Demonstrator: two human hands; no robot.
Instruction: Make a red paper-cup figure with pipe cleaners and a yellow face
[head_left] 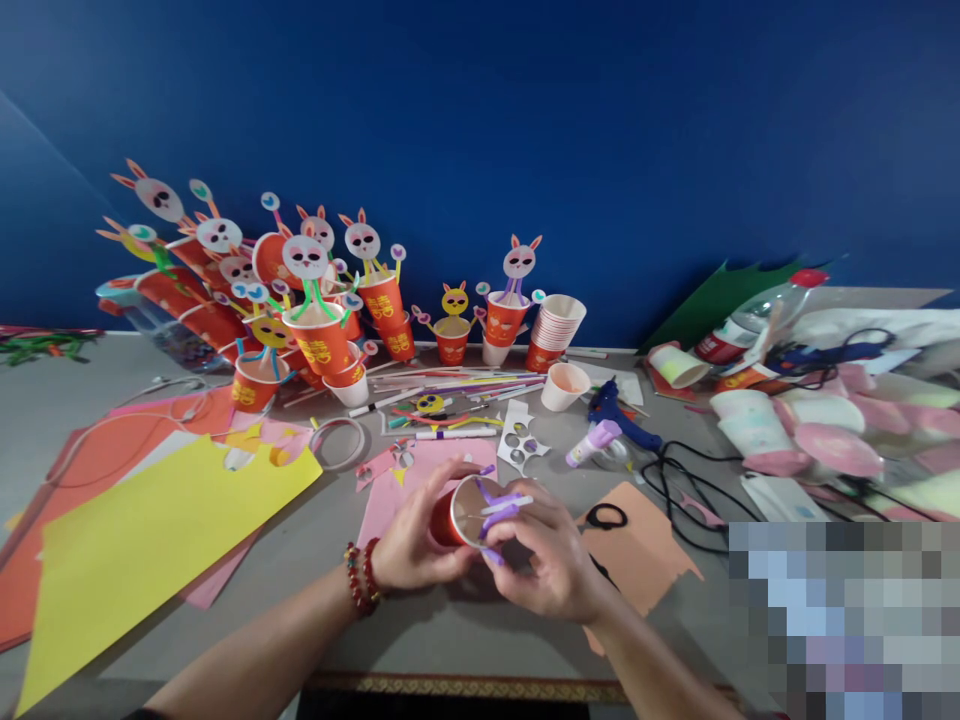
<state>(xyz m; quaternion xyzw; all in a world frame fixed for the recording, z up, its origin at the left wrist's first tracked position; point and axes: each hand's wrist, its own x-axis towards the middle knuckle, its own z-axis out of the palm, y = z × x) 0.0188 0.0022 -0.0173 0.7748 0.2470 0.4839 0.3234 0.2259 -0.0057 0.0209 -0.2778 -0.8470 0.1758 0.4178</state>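
Curled round a red paper cup (444,520): left hand (412,540), fingers along the far side, thumb along the near side. Beaded bracelets (361,578) at the left wrist. Cup low and central, above the near part of the grey table (420,635), tilted, mouth turned toward the right hand (551,555). At the mouth, right thumb and fingertips drawn together, pinching purple strips (501,512); exact contact partly hidden by the fingers. Strip ends out over the rim, a slim white piece (517,504) among them.

Just beyond the cup: pink sheet (420,470) on the table; beside it, white card with round cut-outs (523,450). Farther right, purple-capped glue stick (594,441), then blue glue gun (624,417), near a white cup (562,388). To the right of the right hand: peach paper (646,550) with black scissors (606,516) on it, partly covered.

Left side: large yellow sheet (165,565) over orange paper; near its upper corner, tape roll (338,443). Along the blue wall (480,130): red cups topped with rabbit faces (315,345), and a stack of nested cups (556,335). Far right, red-capped bottle (761,318), leaning.
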